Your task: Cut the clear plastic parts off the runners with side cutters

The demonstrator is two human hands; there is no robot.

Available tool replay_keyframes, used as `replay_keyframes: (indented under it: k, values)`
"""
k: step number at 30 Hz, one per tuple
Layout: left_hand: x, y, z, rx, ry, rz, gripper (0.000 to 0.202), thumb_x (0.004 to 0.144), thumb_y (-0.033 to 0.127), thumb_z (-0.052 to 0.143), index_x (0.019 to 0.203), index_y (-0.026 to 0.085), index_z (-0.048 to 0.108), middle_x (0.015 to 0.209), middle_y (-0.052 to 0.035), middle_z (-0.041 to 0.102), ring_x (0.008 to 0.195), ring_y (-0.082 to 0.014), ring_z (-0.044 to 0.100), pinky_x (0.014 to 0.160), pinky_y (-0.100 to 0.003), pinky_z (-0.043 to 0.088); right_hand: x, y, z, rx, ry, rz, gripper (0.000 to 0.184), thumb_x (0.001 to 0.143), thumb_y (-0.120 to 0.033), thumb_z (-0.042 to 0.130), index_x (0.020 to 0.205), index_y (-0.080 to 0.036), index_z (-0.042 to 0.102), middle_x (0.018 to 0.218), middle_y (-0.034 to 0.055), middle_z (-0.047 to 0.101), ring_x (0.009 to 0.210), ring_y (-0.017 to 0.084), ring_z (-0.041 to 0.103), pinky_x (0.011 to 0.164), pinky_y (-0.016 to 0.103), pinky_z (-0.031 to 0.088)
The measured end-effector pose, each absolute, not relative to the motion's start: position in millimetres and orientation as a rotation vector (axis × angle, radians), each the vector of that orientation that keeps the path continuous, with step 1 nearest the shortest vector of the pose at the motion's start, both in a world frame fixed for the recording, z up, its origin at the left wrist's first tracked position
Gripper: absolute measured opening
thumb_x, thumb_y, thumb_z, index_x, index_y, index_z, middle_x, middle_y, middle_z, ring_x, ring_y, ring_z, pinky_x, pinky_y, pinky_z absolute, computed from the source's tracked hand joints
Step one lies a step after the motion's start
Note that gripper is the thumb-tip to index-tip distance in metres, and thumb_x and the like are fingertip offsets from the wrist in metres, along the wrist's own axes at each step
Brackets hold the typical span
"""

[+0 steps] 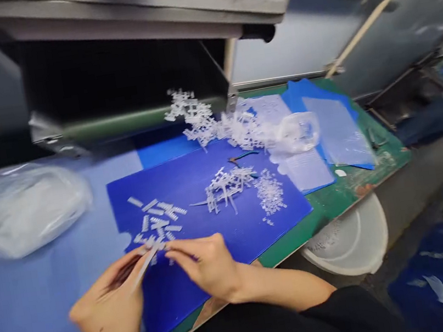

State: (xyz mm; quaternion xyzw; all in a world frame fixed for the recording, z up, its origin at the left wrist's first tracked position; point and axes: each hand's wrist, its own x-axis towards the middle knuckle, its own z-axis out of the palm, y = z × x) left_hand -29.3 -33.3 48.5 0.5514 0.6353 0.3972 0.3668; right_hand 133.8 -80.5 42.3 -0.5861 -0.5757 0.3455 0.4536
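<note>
My left hand (110,310) is closed, pinching a thin white plastic strip (146,260) that points up and right. My right hand (206,262) is closed too, its fingertips meeting the same strip at its upper end. Both hands hover over the near edge of a blue corrugated sheet (190,181). Just beyond the fingers lie several small white plastic pieces (157,220) in loose rows. Farther right on the sheet sit a tangle of white plastic sprue (226,184) and a small heap of tiny clear parts (269,192).
A larger pile of white sprues (206,121) lies at the back, by a clear bag (297,132) and small pliers (241,157). A bulky plastic bag (20,210) rests at left. A white bucket (353,240) stands below the table's right edge. A machine housing (121,81) overhangs the back.
</note>
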Motion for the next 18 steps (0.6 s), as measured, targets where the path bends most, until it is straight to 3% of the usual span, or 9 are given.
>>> replay_keyframes:
  k: [2,5,9,11,13,16,18]
  values:
    - [-28.3,-31.9,46.3,1.249,1.659,0.973,0.032,0.078,0.049,0.09,0.098,0.026,0.084,0.096,-0.0001,0.084,0.09,-0.0243,0.081,0.1,-0.046,0.069,150.3,-81.1,48.1,-1.418,-1.385,0.864,0.027,0.11,-0.035,0.063,0.125,-0.021,0.081,0.117,0.0032,0.085,0.101,0.02,0.084,0.097,0.03,0.067]
    - [-23.4,-24.0,47.3,1.154,1.479,0.862,0.042,0.077,0.047,0.091,0.109,0.02,0.084,0.102,-0.0067,0.086,0.091,-0.0266,0.084,0.099,-0.045,0.07,189.5,-80.6,61.6,-1.443,-1.365,0.776,0.028,0.111,-0.034,0.061,0.124,-0.021,0.081,0.107,-0.0004,0.086,0.094,0.018,0.085,0.089,0.028,0.07]
    - [-24.8,-2.3,43.1,1.603,1.481,0.759,0.035,0.09,0.046,0.081,0.118,0.026,0.084,0.123,-0.0051,0.083,0.118,-0.0298,0.08,0.12,-0.052,0.057,252.1,-76.7,68.6,-1.608,-1.337,0.42,0.028,0.109,-0.028,0.062,0.129,-0.022,0.08,0.128,0.0052,0.081,0.118,0.024,0.08,0.111,0.045,0.063]
    - [-23.6,17.9,41.2,1.84,1.451,0.707,0.03,0.093,0.043,0.078,0.116,0.027,0.084,0.128,-0.0046,0.081,0.125,-0.0301,0.077,0.124,-0.053,0.052,277.2,-70.9,63.9,-1.661,-1.375,0.279,0.029,0.109,-0.024,0.06,0.129,-0.022,0.08,0.129,0.0064,0.081,0.129,0.027,0.075,0.116,0.051,0.059]
    - [-14.0,45.4,44.1,1.944,1.415,0.7,0.029,0.094,0.041,0.076,0.117,0.024,0.084,0.124,-0.0065,0.083,0.117,-0.0289,0.079,0.117,-0.05,0.058,293.6,-64.2,56.6,-1.697,-1.427,0.186,0.03,0.108,-0.022,0.059,0.13,-0.021,0.08,0.129,0.0076,0.081,0.137,0.03,0.069,0.117,0.054,0.057]
    - [22.8,95.2,60.4,1.993,1.364,0.731,0.037,0.095,0.038,0.076,0.129,0.021,0.078,0.116,-0.0066,0.083,0.099,-0.0215,0.081,0.098,-0.036,0.066,303.3,-57.7,46.6,-1.739,-1.474,0.073,0.032,0.108,-0.02,0.059,0.134,-0.018,0.078,0.133,0.0112,0.079,0.145,0.033,0.063,0.118,0.058,0.055]
    - [58.3,129.3,75.8,2.224,1.334,0.846,0.051,0.092,0.033,0.08,0.141,0.022,0.07,0.132,-0.0105,0.075,0.106,-0.0219,0.077,0.095,-0.035,0.064,304.0,-57.0,42.6,-1.754,-1.496,0.013,0.031,0.108,-0.02,0.06,0.133,-0.017,0.078,0.135,0.0125,0.078,0.146,0.035,0.061,0.118,0.061,0.054]
